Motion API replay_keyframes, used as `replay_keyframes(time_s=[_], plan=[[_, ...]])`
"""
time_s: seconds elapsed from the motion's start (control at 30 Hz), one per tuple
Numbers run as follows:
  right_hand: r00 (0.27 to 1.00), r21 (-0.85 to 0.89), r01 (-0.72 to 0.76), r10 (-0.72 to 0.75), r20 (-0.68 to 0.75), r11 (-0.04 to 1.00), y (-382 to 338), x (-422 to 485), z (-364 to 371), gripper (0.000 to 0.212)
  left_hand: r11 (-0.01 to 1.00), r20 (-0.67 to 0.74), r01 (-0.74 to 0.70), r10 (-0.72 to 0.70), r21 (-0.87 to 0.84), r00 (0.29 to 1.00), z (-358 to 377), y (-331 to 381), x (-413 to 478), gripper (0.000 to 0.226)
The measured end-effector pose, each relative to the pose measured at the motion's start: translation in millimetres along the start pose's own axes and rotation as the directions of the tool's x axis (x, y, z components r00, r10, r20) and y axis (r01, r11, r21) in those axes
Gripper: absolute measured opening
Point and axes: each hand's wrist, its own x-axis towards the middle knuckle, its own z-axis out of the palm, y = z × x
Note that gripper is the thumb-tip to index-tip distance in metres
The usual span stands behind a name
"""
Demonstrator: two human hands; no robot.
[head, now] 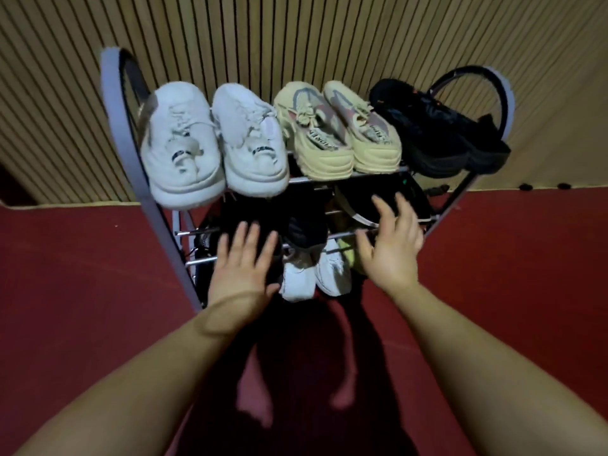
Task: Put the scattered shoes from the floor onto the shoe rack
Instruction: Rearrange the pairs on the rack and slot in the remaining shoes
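Note:
A metal shoe rack [113,103] stands against the slatted wall. Its top shelf carries a pair of white sneakers [214,143], a pair of yellow sneakers [335,130] and black sandals [437,126]. The middle shelf holds dark shoes [358,200]; white shoes [312,274] sit on the lowest level. My left hand [241,268] hovers with fingers spread over a dark shoe on the middle shelf's left side. My right hand [391,241] is spread out at the front bar, fingertips on or just above the black shoe there. Neither hand holds anything.
Red floor [82,291] surrounds the rack. My bare feet [256,396] stand just in front of it, in shadow. The wooden slatted wall [296,34] runs behind the rack.

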Motion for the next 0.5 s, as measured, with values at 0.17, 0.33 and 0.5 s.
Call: replay_keyframes(time_s=[0.17, 0.33, 0.5], plan=[[0.842, 0.035, -0.14, 0.101, 0.529, 0.99, -25.0, -2.5, 44.1, 0.083, 0.992, 0.105, 0.103, -0.095, -0.073, 0.99, 21.2, -28.2, -3.0, 0.084], [0.776, 0.011, -0.234, 0.18, 0.605, 0.972, -66.5, 16.0, 73.5, 0.094, 0.983, 0.144, 0.107, -0.086, -0.149, 0.986, 21.1, -30.8, -6.1, 0.079], [0.838, -0.028, -0.219, 0.203, 0.507, 0.975, -67.2, 11.9, 83.9, 0.09, 0.984, 0.168, 0.107, -0.083, -0.143, 0.982, 18.4, -36.6, -9.2, 0.077]])
